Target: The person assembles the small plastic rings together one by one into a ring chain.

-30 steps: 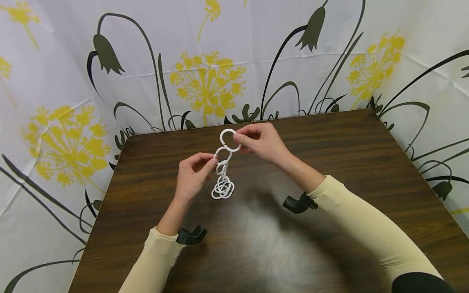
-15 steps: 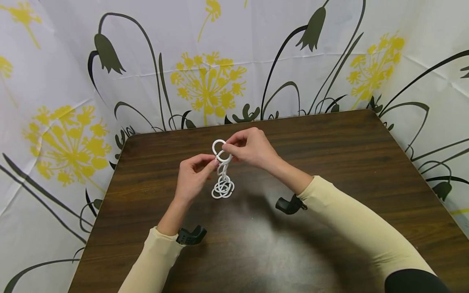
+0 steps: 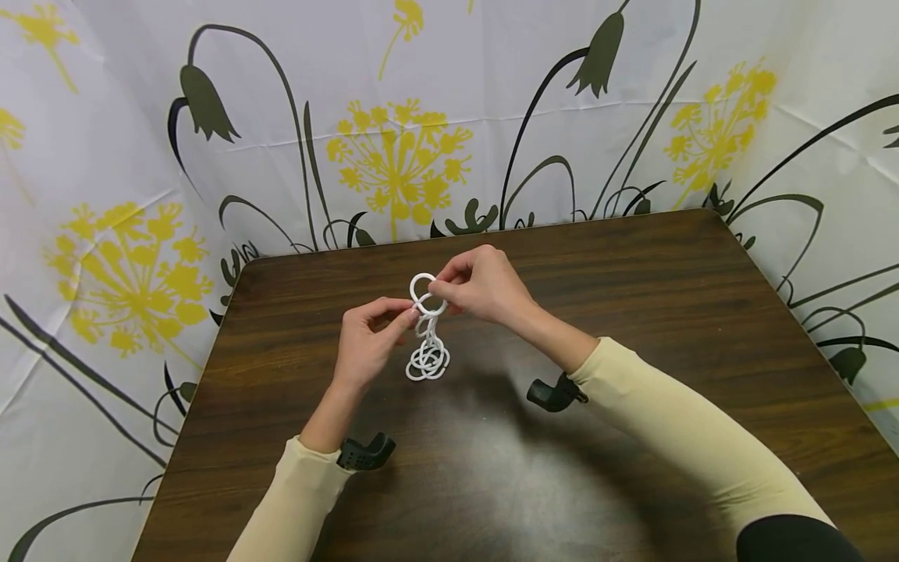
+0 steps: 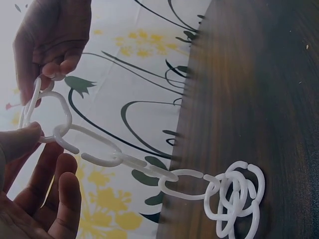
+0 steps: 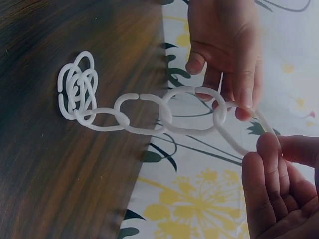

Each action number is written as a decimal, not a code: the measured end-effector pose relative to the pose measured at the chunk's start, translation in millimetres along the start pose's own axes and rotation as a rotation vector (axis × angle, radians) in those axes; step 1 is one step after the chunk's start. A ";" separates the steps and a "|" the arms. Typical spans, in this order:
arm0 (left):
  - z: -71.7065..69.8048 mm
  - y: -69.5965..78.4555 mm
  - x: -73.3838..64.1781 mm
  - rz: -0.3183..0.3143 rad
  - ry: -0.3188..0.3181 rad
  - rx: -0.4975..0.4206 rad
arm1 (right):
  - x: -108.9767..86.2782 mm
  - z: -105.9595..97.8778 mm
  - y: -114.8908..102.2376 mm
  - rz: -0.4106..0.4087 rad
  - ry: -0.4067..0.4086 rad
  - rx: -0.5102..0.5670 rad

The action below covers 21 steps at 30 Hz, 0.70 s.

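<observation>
A chain of white plastic rings (image 3: 419,378), each ring with a small gap, hangs from both hands. Its lower rings lie heaped on the table, as the right wrist view shows with the chain's middle link (image 5: 144,132). My left hand (image 3: 367,336) pinches an upper ring at its left side between thumb and forefinger. From the right, my right hand (image 3: 488,287) pinches a ring at the top of the chain. The two upper rings overlap right at the left fingertips. In the left wrist view, the hanging links (image 4: 99,139) slant down to the heap.
The brown wooden table (image 3: 632,297) extends around the hands. Behind it and at its sides hangs a white curtain (image 3: 449,47) with yellow and green flowers. A black wrist mount (image 3: 368,451) sits on the left sleeve, another mount (image 3: 555,393) on the right.
My right hand has moved down and left with its ring, bringing it over the ring in my left hand. My left hand and the heap have stayed nearly still.
</observation>
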<state>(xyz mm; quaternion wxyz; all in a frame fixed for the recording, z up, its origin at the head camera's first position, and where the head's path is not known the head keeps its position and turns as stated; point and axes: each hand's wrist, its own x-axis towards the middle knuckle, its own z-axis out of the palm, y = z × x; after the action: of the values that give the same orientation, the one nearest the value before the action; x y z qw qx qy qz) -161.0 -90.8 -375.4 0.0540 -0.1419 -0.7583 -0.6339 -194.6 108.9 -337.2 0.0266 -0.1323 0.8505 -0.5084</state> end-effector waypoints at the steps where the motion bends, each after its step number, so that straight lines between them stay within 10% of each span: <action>1: -0.3 -0.4 -0.1 0.000 0.001 0.000 | 0.1 0.1 -0.4 0.001 -0.001 -0.003; 13: -0.5 -2.1 1.0 0.025 -0.023 0.024 | -0.6 -0.1 -1.9 -0.044 0.045 -0.073; 21: -3.1 -30.4 5.7 0.028 -0.005 0.016 | 0.6 -1.0 2.6 -0.047 0.053 -0.077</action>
<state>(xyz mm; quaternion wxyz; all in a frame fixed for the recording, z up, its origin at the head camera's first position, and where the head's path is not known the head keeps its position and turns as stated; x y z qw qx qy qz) -175.4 -97.7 -402.1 0.0621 -0.1539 -0.7613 -0.6268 -195.9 110.8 -338.9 -0.0129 -0.1397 0.8665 -0.4790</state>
